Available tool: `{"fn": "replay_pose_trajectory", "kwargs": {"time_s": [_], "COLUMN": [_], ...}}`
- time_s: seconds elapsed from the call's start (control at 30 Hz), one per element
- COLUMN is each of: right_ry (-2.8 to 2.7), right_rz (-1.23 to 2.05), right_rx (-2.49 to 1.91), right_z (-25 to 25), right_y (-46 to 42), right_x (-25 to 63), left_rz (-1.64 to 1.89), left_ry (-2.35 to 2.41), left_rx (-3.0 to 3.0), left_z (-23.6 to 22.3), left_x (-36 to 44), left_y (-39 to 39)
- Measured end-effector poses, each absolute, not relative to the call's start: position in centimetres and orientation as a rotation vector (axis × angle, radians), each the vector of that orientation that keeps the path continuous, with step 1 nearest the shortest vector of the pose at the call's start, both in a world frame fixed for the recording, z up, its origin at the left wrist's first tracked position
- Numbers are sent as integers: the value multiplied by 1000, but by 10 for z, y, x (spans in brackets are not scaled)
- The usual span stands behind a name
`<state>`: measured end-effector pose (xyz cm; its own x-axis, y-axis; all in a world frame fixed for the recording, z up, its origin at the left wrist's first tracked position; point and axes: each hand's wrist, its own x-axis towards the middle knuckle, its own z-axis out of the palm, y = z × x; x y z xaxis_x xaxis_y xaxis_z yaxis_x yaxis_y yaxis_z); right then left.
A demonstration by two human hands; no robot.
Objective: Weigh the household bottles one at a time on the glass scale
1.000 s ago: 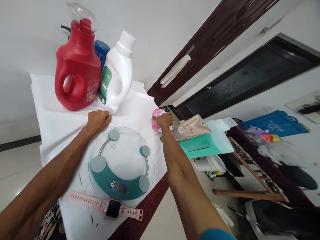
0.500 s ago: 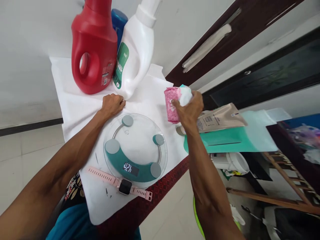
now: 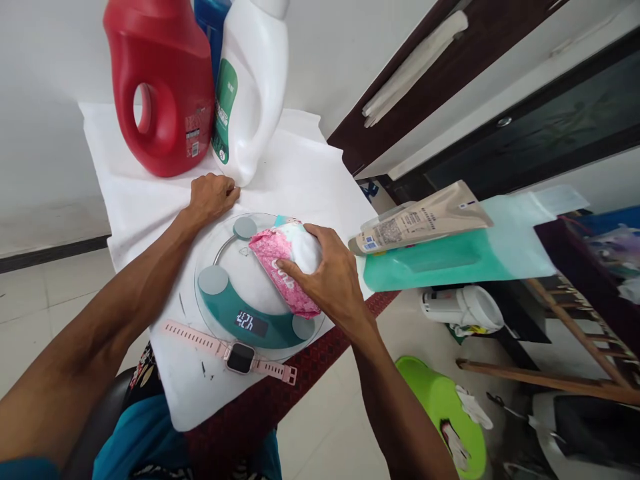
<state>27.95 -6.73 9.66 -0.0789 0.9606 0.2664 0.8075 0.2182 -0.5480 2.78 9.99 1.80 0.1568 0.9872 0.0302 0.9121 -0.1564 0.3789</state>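
A pink and white packet [image 3: 285, 270] is in my right hand [image 3: 333, 273], thumb on its front and fingers behind it. It is over the right part of a round glass bathroom scale [image 3: 220, 300] with a lit display; whether it touches the glass I cannot tell. My left hand [image 3: 213, 198] rests closed on the white cloth [image 3: 295, 167], just beyond the scale and close to the base of a white detergent bottle [image 3: 255, 87]. Below the scale lies a pink-strapped smartwatch [image 3: 240, 358].
A red jug [image 3: 165, 80] and a blue container [image 3: 213, 30] stand by the wall. At the right edge are a beige squeeze tube [image 3: 420, 220] and a green pouch [image 3: 440, 267]. A white bucket [image 3: 463, 307] and a lime-green tub [image 3: 440, 393] sit lower down.
My right hand has brought the packet leftward and nearer, from beside the tube to over the scale. The left hand stays closed on the cloth. The view has shifted slightly.
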Motion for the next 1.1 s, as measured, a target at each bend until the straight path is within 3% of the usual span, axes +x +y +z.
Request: {"fn": "replay_pose_trajectory", "kwargs": {"time_s": [0.2,0.5,0.93,1.1], "right_ry": [-1478,-822,-940,-986], "right_rz": [438,440,420,401], "right_rx": [-1558,-1564,-1642,-1627], "right_z": [87,-6,-11,-13], "right_y": [-74,-79,-74,-72], "right_x": [325,359,361,363], "left_rz": [400,526,821,1006], "left_ry": [1854,1847,1765,1220], "left_rx": [2130,2094,1985,2027], "left_z": [17,6,17,58], "left_x": [29,28,33,37], "left_y": [101,107,100,54]}}
